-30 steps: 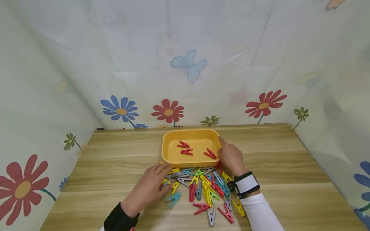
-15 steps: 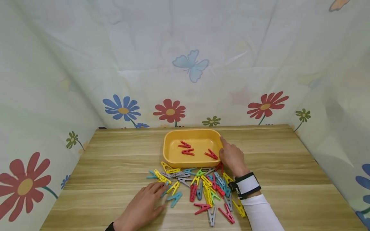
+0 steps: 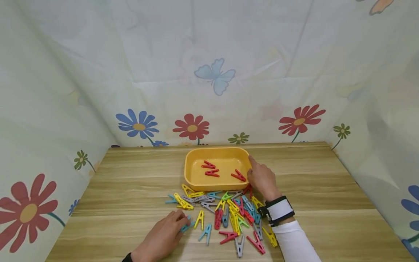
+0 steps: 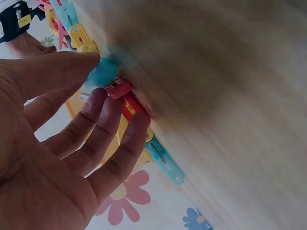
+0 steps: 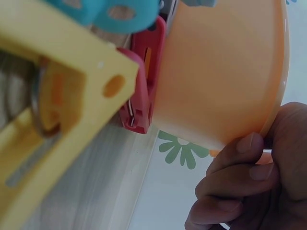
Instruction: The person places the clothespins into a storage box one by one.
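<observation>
In the head view my left hand is at the left of a loose pile of clothespins, pinching a teal clothespin between thumb and fingers. The left wrist view has this teal clothespin blurred at the thumb tip, and a red clothespin by the fingertips. My right hand grips the right end of a yellow plastic tray; up close, its fingers curl over the rim. Inside the tray lie three red clothespins, one of them a red clothespin near the right end.
Yellow, grey, green, blue and red clothespins spread in front of the tray, such as a yellow clothespin, a teal clothespin and a grey clothespin. The wooden table meets a flower-printed curtain behind and at both sides.
My left hand has drawn back from the tray's near left corner toward me and now pinches a teal clothespin. Nearby yellow and teal clothespins have shifted and turned. My right hand stays on the tray.
</observation>
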Demonstrator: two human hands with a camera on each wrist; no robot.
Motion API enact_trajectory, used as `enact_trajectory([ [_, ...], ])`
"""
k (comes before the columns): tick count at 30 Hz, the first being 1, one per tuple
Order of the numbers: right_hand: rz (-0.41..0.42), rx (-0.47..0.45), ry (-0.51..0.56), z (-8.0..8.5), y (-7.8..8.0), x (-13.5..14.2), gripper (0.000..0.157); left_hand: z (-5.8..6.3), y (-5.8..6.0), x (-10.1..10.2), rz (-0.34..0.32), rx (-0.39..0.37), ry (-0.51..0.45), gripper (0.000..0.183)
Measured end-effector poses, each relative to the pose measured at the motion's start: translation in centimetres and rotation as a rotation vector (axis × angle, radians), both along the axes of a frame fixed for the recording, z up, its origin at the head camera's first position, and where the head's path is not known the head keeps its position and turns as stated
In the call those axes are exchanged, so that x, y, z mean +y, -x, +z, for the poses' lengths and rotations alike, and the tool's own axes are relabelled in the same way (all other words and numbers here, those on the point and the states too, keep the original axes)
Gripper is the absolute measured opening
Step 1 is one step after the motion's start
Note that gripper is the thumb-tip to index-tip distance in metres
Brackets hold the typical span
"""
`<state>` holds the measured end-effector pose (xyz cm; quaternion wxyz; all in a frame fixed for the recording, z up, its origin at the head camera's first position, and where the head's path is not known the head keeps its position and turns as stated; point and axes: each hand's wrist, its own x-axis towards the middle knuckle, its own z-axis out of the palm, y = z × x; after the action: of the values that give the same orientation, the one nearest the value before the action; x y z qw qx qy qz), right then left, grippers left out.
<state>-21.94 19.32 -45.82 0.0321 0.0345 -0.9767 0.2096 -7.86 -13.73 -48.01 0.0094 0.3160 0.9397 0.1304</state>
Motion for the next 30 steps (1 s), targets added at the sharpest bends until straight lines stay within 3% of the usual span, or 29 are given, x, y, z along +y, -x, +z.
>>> enact_trajectory([
  [9,-0.012,-0.022,0.014,-0.1,-0.2,-0.1,0.055,-0.3,-0.1,-0.2,0.017,-0.063,-0.011,0.026],
  [17,-0.003,-0.001,0.006,0.0,-0.1,-0.1,0.054,-0.3,0.1,-0.1,0.021,-0.047,0.003,0.022],
  [24,0.001,0.011,0.006,0.0,-0.2,-0.1,0.054,0.1,0.2,-0.1,0.033,0.076,-0.074,0.020],
  [30,0.004,0.006,0.008,-0.1,-0.1,0.0,0.054,1.7,1.3,-0.2,0.059,0.152,-0.085,0.024],
])
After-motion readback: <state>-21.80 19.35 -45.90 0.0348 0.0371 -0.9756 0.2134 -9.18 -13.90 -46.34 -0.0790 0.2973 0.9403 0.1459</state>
